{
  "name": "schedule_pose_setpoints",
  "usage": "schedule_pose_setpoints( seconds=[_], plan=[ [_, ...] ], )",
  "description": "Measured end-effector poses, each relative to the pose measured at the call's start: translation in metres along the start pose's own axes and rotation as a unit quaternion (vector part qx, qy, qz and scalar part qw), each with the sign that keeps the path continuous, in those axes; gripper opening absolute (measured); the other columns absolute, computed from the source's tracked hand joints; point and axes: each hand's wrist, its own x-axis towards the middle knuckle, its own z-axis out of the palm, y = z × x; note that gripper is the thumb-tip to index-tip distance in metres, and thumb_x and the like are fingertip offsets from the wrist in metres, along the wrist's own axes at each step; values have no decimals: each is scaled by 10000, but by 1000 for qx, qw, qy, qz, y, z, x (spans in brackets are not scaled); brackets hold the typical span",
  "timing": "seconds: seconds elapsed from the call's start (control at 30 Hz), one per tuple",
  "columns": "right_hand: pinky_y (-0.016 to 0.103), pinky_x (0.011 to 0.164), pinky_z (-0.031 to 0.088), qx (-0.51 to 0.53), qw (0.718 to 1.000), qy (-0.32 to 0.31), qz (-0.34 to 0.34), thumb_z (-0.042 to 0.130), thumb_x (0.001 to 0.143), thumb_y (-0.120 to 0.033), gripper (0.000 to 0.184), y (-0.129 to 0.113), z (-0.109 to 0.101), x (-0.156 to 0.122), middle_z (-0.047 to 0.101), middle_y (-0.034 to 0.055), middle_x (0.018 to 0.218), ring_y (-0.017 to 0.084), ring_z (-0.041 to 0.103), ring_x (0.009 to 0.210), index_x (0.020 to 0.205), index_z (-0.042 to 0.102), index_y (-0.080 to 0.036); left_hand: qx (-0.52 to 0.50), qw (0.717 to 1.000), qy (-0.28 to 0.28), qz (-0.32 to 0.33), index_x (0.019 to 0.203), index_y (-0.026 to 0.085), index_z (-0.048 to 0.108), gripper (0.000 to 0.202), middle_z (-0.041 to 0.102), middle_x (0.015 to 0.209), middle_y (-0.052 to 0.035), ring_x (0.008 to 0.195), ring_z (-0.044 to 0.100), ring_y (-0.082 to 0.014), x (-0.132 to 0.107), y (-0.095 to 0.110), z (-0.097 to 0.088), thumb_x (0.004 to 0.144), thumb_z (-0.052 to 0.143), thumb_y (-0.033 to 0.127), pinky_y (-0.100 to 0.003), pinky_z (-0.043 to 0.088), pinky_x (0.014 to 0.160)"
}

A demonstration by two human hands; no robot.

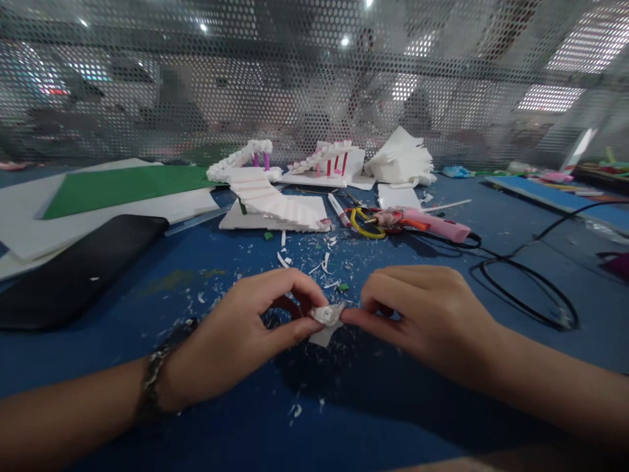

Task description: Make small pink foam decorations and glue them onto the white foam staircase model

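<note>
In the middle of the head view, a small crumpled white paper piece (pixel 326 314) is held just above the blue table, with a flat flap hanging below it. My left hand (pixel 260 334) pinches its left side between thumb and fingers. From the right, my right hand (pixel 427 314) has its fingers curled, and its thumb tip presses on the piece's right edge. Small white scraps (pixel 324 263) and a green bit (pixel 343 287) lie just beyond the hands.
Behind stand white paper stair models (pixel 275 203), a pink hot glue gun (pixel 437 224) with a black cord (pixel 531 278), yellow-handled scissors (pixel 366 226) and a marker (pixel 339 210). A black phone (pixel 83 275) and green sheet (pixel 128 189) lie left. Perforated metal mesh (pixel 304 78) bounds the back.
</note>
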Motion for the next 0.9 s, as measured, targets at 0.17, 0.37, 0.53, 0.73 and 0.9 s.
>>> schedule_pose_setpoints(
  seconds=[0.17,0.37,0.53,0.73,0.9],
  plan=[
    [194,440,273,2,1000,3,-3,467,811,-312,288,1,-1,-1,468,-35,493,66,403,442,567,474,-160,4,1000,-11,7,775,193,552,61,597,774,20,700,564,-90,0,-1,0,745,521,151,-171,461,607],
    [194,448,276,-2,1000,1,-10,467,812,-313,286,0,-2,-1,465,-36,494,67,398,444,569,474,-162,0,1000,-24,9,794,196,536,65,596,782,31,716,569,-78,-2,-1,0,743,536,157,-148,464,647],
    [195,447,274,1,1000,4,-16,464,815,-310,286,1,-2,0,457,-43,489,64,386,440,568,481,-165,7,1000,-21,21,826,203,518,94,594,795,34,732,569,-75,-4,-1,0,745,540,161,-140,461,656],
    [193,453,281,5,1000,4,-22,472,810,-317,286,1,-2,1,457,-45,493,63,388,446,568,483,-164,11,999,-29,18,782,192,518,41,597,761,30,684,573,-78,-2,1,0,748,540,188,-150,463,625],
    [192,442,271,2,1000,1,-23,468,809,-338,306,0,-2,0,449,-47,482,61,380,434,556,478,-165,20,999,-30,28,787,200,519,55,602,766,33,690,576,-76,-2,1,1,743,543,175,-144,460,621]
  ],
)
